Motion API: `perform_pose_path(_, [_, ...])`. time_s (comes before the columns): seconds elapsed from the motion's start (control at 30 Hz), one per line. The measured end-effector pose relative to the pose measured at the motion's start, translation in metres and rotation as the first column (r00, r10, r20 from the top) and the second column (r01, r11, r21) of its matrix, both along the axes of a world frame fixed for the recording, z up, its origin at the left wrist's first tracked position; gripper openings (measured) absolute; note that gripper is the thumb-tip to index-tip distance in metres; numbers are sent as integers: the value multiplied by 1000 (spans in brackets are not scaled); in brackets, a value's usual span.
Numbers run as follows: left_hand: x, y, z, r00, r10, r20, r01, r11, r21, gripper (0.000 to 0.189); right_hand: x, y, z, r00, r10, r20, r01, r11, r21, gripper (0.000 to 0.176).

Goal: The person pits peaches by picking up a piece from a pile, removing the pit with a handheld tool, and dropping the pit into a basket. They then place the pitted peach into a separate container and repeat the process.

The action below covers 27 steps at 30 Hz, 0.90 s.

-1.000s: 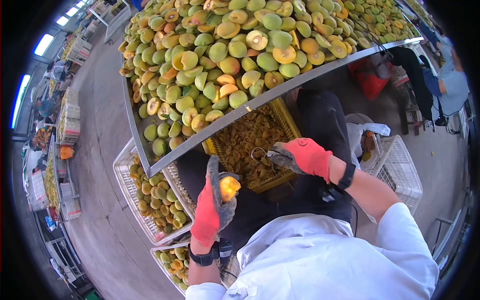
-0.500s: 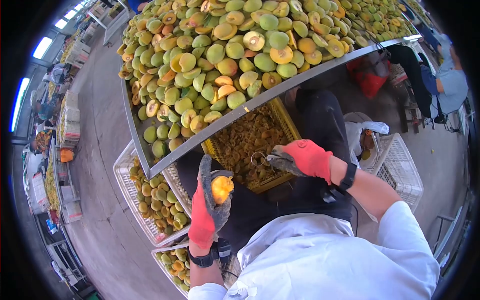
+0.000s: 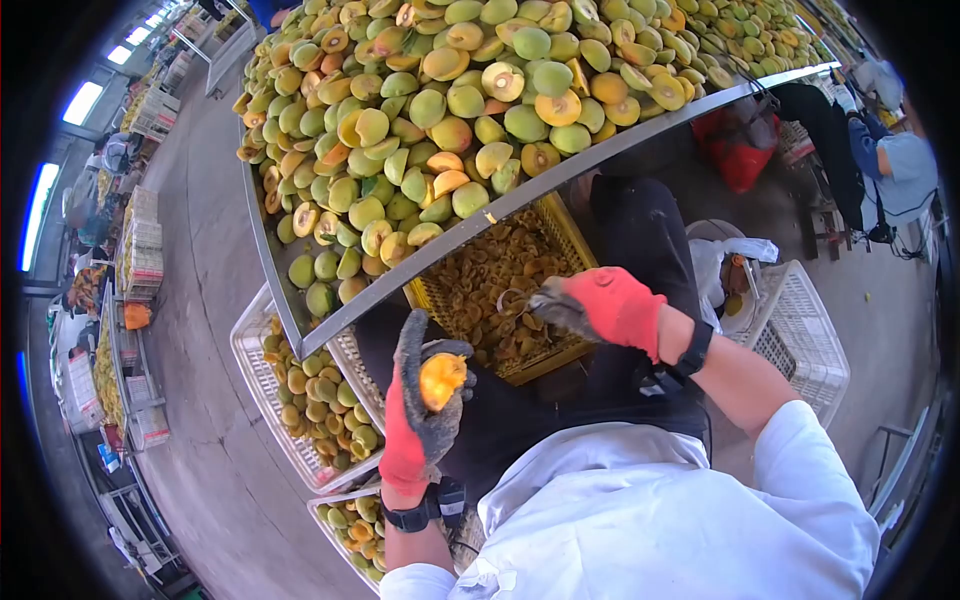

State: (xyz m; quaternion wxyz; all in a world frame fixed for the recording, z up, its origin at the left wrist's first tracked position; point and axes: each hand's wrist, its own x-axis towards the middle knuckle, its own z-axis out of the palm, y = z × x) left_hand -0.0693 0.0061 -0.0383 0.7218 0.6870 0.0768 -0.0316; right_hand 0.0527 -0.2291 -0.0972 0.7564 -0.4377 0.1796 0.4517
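My left hand [image 3: 424, 400], in a red and grey glove, holds an orange piece of fruit [image 3: 442, 381] with its cut side up. My right hand [image 3: 598, 308], gloved alike, is closed on a small tool with a thin metal ring [image 3: 512, 303] at its end. The ring hangs over a yellow crate [image 3: 575, 243] of brownish scraps, apart from the fruit. Above both hands, halved green and orange fruits [image 3: 430, 108] are heaped on a metal-edged table [image 3: 400, 272].
White crates of fruit halves [image 3: 325, 480] stand at lower left. On the right are a white bucket [image 3: 735, 310], an empty-looking white crate [image 3: 800, 350], a red bag [image 3: 738, 150] and a seated person [image 3: 900, 170]. More crates [image 3: 140, 245] line the far left.
My right hand has moved slightly left and up, and the ring has turned and risen a little. My left hand still holds the fruit, almost unmoved.
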Motion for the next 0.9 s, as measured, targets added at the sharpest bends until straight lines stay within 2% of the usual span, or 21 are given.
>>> perform_pose_path(0.03, [3,2,3,1000,8,6,-8,1000,1,78,3,-2,3,1000,8,6,-8,1000,1,27])
perform_pose_path(0.07, [5,5,6,998,10,-69,-16,997,-74,81,3,-7,7,761,304,573,-139,939,-314,25])
perform_pose_path(0.1, [5,7,8,989,0,-150,-23,989,-147,84,1,-10,11,188,596,781,-30,798,-602,25])
perform_pose_path(0.13, [5,11,1,991,-41,-130,10,974,-226,74,-4,-3,21,203,603,771,-1,788,-616,22])
perform_pose_path(0.17, [7,14,-6,991,-45,-128,16,975,-223,74,-8,4,24,204,599,774,5,790,-613,22])
perform_pose_path(0.23, [11,15,-15,958,-90,-274,-70,848,-525,71,-17,12,30,274,447,851,36,880,-474,20])
perform_pose_path(0.27, [12,9,-13,975,-50,-218,-97,783,-615,74,-21,13,33,317,479,819,-28,868,-497,19])
perform_pose_path(0.3, [12,10,-15,975,-48,-219,-99,784,-613,74,-27,17,38,317,478,819,-31,868,-495,19])
perform_pose_path(0.37, [16,8,-8,983,55,-178,-137,859,-492,77,-41,29,50,388,367,845,-18,920,-391,21])
perform_pose_path(0.4, [15,-9,4,932,290,-216,-326,933,-154,82,-46,32,55,396,444,804,-74,888,-454,23])
perform_pose_path(0.43, [17,-15,0,932,290,-216,-326,933,-154,82,-53,37,56,346,426,836,-48,898,-438,21])
perform_pose_path(0.5, [20,-21,-8,890,453,48,-453,873,178,82,-66,48,41,380,209,901,-31,976,-214,18])
perform_pose_path(0.53, [21,-22,-8,891,452,49,-453,874,176,82,-67,44,43,312,368,876,-94,929,-357,16])
perform_pose_path(0.6, [23,-24,-8,897,434,87,-430,900,-67,81,-68,45,48,272,390,880,-86,920,-382,15])
perform_pose_path(0.63, [23,-25,-7,896,435,89,-430,900,-68,81,-70,45,50,232,412,881,-79,911,-405,15])
perform_pose_path(0.7, [24,-27,-6,891,439,114,-425,896,-128,81,-73,47,44,247,425,871,-103,905,-413,15])
perform_pose_path(0.8, [25,-31,-9,874,439,210,-432,898,-81,82,-77,47,37,253,426,869,-84,904,-419,17])
perform_pose_path(0.9, [24,-35,-3,864,461,204,-473,881,11,81,-84,49,24,321,383,866,-94,923,-374,26])
